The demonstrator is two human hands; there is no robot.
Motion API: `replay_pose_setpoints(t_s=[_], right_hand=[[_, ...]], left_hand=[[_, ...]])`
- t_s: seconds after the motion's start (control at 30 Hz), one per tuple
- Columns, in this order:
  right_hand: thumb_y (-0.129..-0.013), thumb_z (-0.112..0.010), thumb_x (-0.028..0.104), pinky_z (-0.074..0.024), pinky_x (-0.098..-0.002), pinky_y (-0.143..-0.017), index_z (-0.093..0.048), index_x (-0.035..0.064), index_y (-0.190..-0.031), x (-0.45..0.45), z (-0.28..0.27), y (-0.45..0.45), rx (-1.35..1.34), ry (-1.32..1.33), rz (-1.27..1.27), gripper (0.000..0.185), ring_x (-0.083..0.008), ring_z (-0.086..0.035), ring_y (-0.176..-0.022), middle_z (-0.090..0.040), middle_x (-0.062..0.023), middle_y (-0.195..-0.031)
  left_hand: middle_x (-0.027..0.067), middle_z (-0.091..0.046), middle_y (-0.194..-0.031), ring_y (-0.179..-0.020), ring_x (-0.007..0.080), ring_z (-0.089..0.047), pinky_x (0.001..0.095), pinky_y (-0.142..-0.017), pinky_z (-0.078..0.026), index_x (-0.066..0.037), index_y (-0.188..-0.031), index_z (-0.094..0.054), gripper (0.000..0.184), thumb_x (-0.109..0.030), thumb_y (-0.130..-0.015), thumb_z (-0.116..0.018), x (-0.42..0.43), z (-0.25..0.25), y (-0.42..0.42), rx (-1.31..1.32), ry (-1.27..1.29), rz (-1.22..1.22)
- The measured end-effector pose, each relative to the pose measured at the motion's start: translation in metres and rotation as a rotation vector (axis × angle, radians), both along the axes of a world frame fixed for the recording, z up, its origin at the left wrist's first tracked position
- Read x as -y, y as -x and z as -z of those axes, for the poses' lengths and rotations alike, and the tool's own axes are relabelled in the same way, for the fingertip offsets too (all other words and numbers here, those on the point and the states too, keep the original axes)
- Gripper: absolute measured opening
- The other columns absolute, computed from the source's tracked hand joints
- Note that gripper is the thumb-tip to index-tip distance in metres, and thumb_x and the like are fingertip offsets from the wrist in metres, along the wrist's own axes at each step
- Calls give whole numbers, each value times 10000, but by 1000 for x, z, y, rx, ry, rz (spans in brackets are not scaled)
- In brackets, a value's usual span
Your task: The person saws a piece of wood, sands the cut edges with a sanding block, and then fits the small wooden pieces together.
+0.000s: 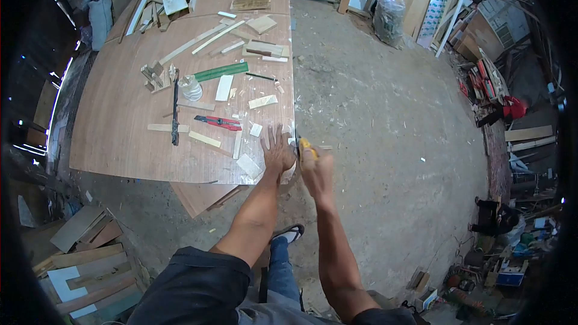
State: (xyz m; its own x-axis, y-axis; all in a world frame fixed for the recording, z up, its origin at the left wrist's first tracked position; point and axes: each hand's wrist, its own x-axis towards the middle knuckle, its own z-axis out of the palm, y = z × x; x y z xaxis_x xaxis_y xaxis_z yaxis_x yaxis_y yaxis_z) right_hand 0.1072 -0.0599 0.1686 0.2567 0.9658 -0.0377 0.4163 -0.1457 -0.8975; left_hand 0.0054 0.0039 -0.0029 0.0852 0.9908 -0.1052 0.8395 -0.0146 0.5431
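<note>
My left hand (277,151) lies flat near the right edge of the wooden table (114,126), fingers spread, pressing down on a small pale wood piece (291,142) that is mostly hidden. Just past that edge, my right hand (316,171) is closed around a yellow-handled tool (306,144); its blade is seen nearly edge-on, so its kind is unclear. Left of my hands are a red utility knife (220,123), a white offcut (248,166) and a smaller white block (256,130). Farther up lie a green strip (221,71) and a clear jar (191,89).
A dark-smeared stick (175,108) lies across the left part of the table. Scrap strips (174,0) pile up at its far end. Concrete floor (385,144) extends to the right. Boards (96,277) are stacked at lower left, and a filled plastic bag (390,21) stands at upper right.
</note>
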Motion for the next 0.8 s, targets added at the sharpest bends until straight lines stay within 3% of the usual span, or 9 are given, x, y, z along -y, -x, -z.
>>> replay_pose_setpoints(t_s=[0.07,0.23,0.3,0.33,0.53,0.6,0.63,0.7,0.8], right_hand=[[-950,-541,221,-439,-342,-563,-673,-92,-1008,-7,33,-2,127,-86,0,344,-118,-530,-655,-590,-98,-666],[-960,-557,215,-407,-319,-514,-651,-94,-945,23,4,-23,50,-93,125,324,-101,-491,-612,-567,-65,-671],[-952,-547,231,-498,-380,-682,-659,-85,-1087,36,9,-40,19,33,191,361,-259,-655,-728,-680,-253,-820],[-952,-547,231,-498,-380,-682,-659,-85,-1087,40,8,-45,17,32,191,361,-259,-655,-728,-680,-253,-820],[-972,-534,232,-496,-368,-717,-655,-84,-1108,54,-1,-46,-200,93,170,364,-182,-610,-771,-676,-175,-831],[-986,-551,257,-337,-223,-485,-666,-40,-1062,50,2,-41,-234,-68,127,327,-48,-428,-567,-487,45,-689],[-986,-551,257,-337,-223,-485,-666,-40,-1062,49,-2,-40,-234,-67,129,327,-48,-428,-567,-487,45,-689],[-967,-531,210,-491,-348,-741,-647,-76,-1136,48,-13,-37,-164,-19,93,352,-205,-617,-800,-681,-173,-884],[-962,-519,203,-491,-363,-719,-649,-76,-1119,38,-10,-28,-161,-23,99,346,-232,-620,-757,-670,-201,-846]], left_hand=[[133,-124,-1647,-1518,414,2,692,-1139,-18,-153,-1354,-432,446,-345,-956,-496,-2,-5,-1,9,2,-3],[132,-134,-1647,-1524,385,11,652,-1165,15,-153,-1340,-439,410,-349,-982,-471,1,-9,4,38,31,4],[128,-134,-1648,-1526,376,14,628,-1175,30,-145,-1335,-441,406,-352,-986,-466,0,-13,4,37,45,9],[129,-133,-1648,-1526,376,15,623,-1177,34,-140,-1333,-443,405,-350,-988,-462,0,-12,5,54,50,8],[154,-203,-1617,-1515,397,-60,609,-1179,-31,-127,-1305,-454,360,-279,-979,-475,0,-9,13,167,-31,-11],[156,-186,-1624,-1516,398,-47,621,-1178,-25,-134,-1315,-460,367,-289,-983,-477,3,-8,9,92,-50,1],[159,-170,-1632,-1518,400,-34,633,-1176,-20,-142,-1326,-466,373,-300,-988,-478,5,-7,7,26,-66,11],[161,-173,-1630,-1517,405,-31,637,-1173,-20,-144,-1329,-466,379,-303,-985,-481,4,-6,5,25,-46,19],[161,-163,-1630,-1512,416,-36,648,-1164,-24,-150,-1342,-453,395,-319,-987,-479,3,-5,6,4,-33,24]])
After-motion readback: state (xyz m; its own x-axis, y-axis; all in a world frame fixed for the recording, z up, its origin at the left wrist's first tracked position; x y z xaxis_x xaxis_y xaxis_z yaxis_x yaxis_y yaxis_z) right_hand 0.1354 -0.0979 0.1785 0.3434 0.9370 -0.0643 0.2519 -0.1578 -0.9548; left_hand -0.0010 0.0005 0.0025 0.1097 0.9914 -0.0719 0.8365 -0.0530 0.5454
